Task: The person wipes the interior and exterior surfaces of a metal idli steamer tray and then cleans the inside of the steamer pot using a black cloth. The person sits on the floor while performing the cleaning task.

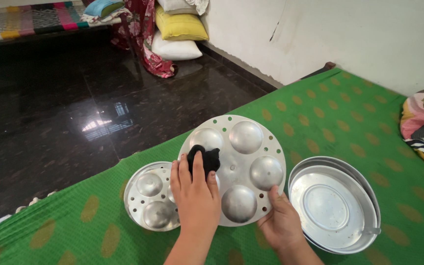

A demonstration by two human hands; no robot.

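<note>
Cloth (207,158), black, pressed by left hand (196,192) onto tilted round mould plate (244,167), domes up; right hand (280,222) pinches plate's near rim.

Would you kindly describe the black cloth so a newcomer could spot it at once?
On the green bedspread lie three round metal pieces; the raised domed plate is the middle one. The black cloth sits wadded under the left hand, the only dark, soft thing among them.

Glossy black floor (50,113) with window glare, white wall (359,34), stacked pillows (178,29), green dotted bedspread (349,118).
</note>
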